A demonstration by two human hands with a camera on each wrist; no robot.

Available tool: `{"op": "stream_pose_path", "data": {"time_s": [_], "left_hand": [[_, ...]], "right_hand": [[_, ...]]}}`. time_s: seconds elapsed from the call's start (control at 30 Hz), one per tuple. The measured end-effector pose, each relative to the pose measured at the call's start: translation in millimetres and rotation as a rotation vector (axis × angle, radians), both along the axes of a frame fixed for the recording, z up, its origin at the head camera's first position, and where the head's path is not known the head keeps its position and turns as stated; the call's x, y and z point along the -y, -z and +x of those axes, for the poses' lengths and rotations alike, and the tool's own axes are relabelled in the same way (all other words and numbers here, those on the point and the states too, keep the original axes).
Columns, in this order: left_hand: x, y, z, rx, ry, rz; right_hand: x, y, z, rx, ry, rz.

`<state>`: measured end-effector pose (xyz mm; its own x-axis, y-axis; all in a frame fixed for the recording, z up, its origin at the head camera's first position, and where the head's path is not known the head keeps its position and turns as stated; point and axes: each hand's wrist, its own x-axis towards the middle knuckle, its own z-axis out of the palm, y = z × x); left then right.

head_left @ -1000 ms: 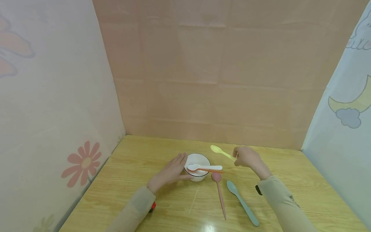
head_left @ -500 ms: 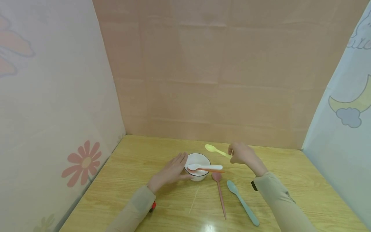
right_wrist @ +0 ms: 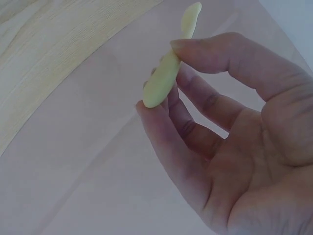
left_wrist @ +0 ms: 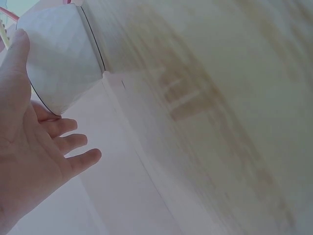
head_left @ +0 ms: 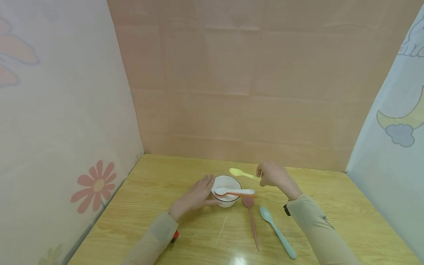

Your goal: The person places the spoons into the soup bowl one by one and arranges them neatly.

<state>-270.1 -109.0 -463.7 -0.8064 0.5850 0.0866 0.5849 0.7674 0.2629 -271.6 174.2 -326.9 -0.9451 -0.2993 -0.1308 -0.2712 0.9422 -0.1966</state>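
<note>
A white bowl (head_left: 227, 204) with a dark rim stands on the table. My left hand (head_left: 194, 194) rests against its left side, fingers straight and thumb along the near wall; the left wrist view shows the thumb on the bowl's outside (left_wrist: 63, 54). Across the rim lie a white spoon (head_left: 244, 191) and an orange utensil (head_left: 246, 195), its head hidden. Behind and right of the bowl, my right hand (head_left: 274, 176) holds a yellow spoon (head_left: 237, 172) by its handle, bowl end pointing left. In the right wrist view, thumb and fingers pinch that handle (right_wrist: 164, 81).
Right in front of the bowl, a dusty-pink spoon (head_left: 253, 224) lies on the wooden table (head_left: 198, 239). A pale green-blue spoon (head_left: 277, 232) lies farther right. A tan backdrop (head_left: 212, 92) rises at the back, with patterned walls on both sides.
My right hand has moved left with the yellow spoon, which is now closer to the bowl's far rim. The left hand, the bowl and the other utensils have stayed put.
</note>
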Motion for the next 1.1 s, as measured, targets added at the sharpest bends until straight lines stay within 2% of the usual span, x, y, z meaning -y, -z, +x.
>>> {"op": "stream_pose_path", "data": {"time_s": [0.8, 1.1], "left_hand": [[1.7, -3.9, 1.9, 0.024, 0.003, 0.041], [1.1, -3.4, 1.3, 0.032, 0.001, 0.030]], "right_hand": [[27.3, 1.2, -2.0, -0.017, -0.052, 0.044], [36.3, -1.1, -3.8, 0.023, -0.050, 0.092]]}}
